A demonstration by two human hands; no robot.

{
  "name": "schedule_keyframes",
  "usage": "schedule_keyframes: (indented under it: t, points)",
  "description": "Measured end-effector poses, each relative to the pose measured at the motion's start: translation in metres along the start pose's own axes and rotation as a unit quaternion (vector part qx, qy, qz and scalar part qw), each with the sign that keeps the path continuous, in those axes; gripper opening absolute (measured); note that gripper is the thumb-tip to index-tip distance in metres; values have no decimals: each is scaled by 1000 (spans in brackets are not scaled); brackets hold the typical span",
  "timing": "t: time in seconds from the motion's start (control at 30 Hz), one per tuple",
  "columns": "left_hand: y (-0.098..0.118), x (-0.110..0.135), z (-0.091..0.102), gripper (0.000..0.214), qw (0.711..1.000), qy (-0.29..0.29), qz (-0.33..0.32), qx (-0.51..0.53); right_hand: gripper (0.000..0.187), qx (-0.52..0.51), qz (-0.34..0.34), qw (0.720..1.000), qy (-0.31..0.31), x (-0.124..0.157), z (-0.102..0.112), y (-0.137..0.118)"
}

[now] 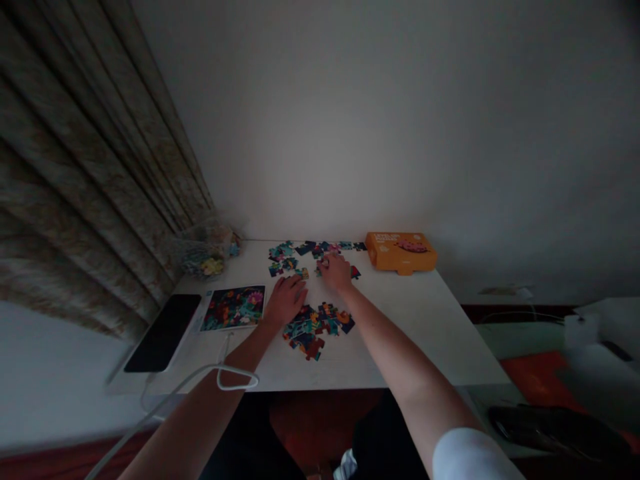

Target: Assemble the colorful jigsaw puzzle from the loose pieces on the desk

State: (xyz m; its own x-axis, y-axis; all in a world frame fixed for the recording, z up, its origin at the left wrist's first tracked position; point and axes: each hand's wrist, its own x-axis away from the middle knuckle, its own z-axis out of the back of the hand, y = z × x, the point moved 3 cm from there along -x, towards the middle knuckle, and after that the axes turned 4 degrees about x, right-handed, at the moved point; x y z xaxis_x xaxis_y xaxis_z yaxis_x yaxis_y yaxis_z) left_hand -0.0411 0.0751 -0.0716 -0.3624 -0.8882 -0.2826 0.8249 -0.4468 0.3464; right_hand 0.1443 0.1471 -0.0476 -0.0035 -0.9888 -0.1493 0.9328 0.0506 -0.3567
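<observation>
My left hand (286, 300) lies low over the table, palm down, fingers stretched towards a loose yellowish puzzle piece (303, 273). Farther right, my right hand (336, 272) reaches to the back pieces, its fingers bent and closed on a small puzzle piece (318, 272) that they mostly cover. A red and dark piece (355, 272) shows just beside that hand. Nearer to me is a joined, colourful puzzle section (320, 327) with an uneven outline. Loose and joined pieces (281, 251) are spread along the back of the table.
An orange puzzle box (401, 252) stands at the back right. On the left are a printed picture sheet (233, 308), a black-screened tablet or phone (164, 333) and a clear bag of pieces (203, 257). A white cable (200, 370) loops over my left forearm. Wall behind, curtain left.
</observation>
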Motion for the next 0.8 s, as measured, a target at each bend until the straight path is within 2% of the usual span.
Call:
schedule_keyframes:
  t: [0.17,0.37,0.53,0.67,0.73,0.8]
  points:
    - [2,0,2,34,1000,1,1,2,46,12,-38,999,-13,-38,-14,-32]
    - [2,1,2,33,1000,-2,5,7,34,47,-44,998,-19,-52,-24,-38]
    - [2,1,3,33,1000,-8,3,10,37,11,-35,999,-18,-60,-22,-30]
    - [2,0,3,34,1000,-10,5,10,44,-43,36,998,-9,-59,-18,-18]
    - [2,0,3,34,1000,-8,5,13,41,-107,44,993,7,-55,-14,-3]
    - [1,0,3,34,1000,-3,5,17,36,-181,9,983,34,-49,-7,21]
